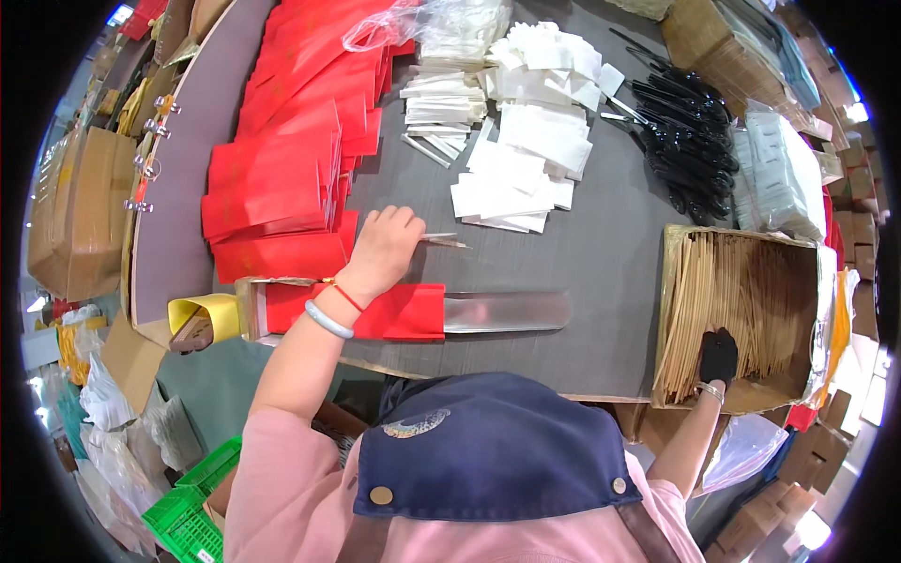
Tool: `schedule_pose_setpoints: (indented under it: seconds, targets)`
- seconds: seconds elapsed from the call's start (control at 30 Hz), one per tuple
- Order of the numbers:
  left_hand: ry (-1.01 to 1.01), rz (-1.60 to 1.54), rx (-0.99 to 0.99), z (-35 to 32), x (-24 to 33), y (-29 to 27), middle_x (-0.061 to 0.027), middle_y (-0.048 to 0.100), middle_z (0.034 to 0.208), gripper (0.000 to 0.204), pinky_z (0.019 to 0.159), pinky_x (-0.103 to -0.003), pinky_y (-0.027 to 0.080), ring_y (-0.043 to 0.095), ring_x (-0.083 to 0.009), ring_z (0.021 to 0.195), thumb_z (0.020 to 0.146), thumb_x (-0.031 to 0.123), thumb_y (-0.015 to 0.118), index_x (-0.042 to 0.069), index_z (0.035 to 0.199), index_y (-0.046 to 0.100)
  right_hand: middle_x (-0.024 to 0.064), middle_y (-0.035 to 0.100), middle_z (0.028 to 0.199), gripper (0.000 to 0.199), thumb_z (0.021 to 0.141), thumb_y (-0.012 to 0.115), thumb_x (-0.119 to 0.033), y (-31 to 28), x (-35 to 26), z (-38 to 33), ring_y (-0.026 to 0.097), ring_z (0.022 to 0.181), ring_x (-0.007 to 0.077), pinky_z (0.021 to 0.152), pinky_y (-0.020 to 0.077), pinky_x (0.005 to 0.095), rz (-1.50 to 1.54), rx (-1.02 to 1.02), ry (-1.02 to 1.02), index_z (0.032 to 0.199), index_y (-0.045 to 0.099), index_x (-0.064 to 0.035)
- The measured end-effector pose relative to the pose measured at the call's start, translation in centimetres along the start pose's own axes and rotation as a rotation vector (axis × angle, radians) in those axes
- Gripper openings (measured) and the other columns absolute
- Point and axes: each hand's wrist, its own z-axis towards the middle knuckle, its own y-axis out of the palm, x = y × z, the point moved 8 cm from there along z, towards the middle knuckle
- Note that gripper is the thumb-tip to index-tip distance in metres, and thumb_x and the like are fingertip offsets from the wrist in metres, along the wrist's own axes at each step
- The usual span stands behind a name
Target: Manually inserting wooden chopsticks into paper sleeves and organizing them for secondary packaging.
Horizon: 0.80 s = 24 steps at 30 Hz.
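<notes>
My left hand [385,246] is closed on a few slim whitish sticks [443,241], whose ends poke out to the right. It is held above a red paper sleeve [399,311] lying flat near the table's front edge. A shiny metal channel [507,311] extends from the sleeve's right end. At the right, my right hand [719,357], in a black glove, reaches into a cardboard box [668,310] of wooden chopsticks [718,291]. Its fingers are curled against the chopsticks; how many they hold is hidden.
Red sleeves [272,178] lie fanned in stacks at the left. Small white packets [441,98] and folded white napkins [526,159] are piled mid-table. Black plastic spoons [690,141] and clear-wrapped packs [779,174] sit at the back right. A raised panel [192,141] borders the left side.
</notes>
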Motion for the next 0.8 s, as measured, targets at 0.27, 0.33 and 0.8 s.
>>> schedule_pose_setpoints:
  seconds: [0.27,0.33,0.8]
  targets:
    - [0.087,-0.263,0.342,10.3,1.3,0.4,-0.0147,0.059,0.111,0.019,0.093,-0.043,0.046,0.054,-0.0363,0.107,0.082,0.006,0.067,0.004,0.099,0.059,0.024,0.064,0.122,0.046,0.093,0.059,-0.028,1.3,2.6,0.4,0.061,0.115,0.034,0.1,0.0463,0.0384,0.016,0.129,-0.039,0.122,0.06,0.0081]
    - [0.031,-0.244,0.18,11.7,1.0,2.1,-0.0153,0.058,0.116,0.028,0.096,-0.041,0.046,0.053,-0.0359,0.113,0.079,0.011,0.072,0.005,0.105,0.061,0.0244,0.064,0.122,0.047,0.093,0.059,-0.029,1.0,2.2,0.1,0.061,0.115,0.0344,0.1,0.0462,0.0388,-0.024,0.145,-0.04,0.121,0.06,0.0083]
    - [-0.155,-0.473,0.071,9.2,-0.7,2.9,-0.0083,0.06,0.089,0.018,0.066,-0.031,0.049,0.06,-0.0173,0.072,0.079,0.007,0.073,0.003,0.092,0.061,0.0058,0.061,0.09,0.016,0.099,0.055,-0.019,-1.9,-17.3,-10.9,0.058,0.086,0.0179,0.081,0.0459,0.0342,1.117,0.249,-0.43,0.103,0.06,-0.0042]
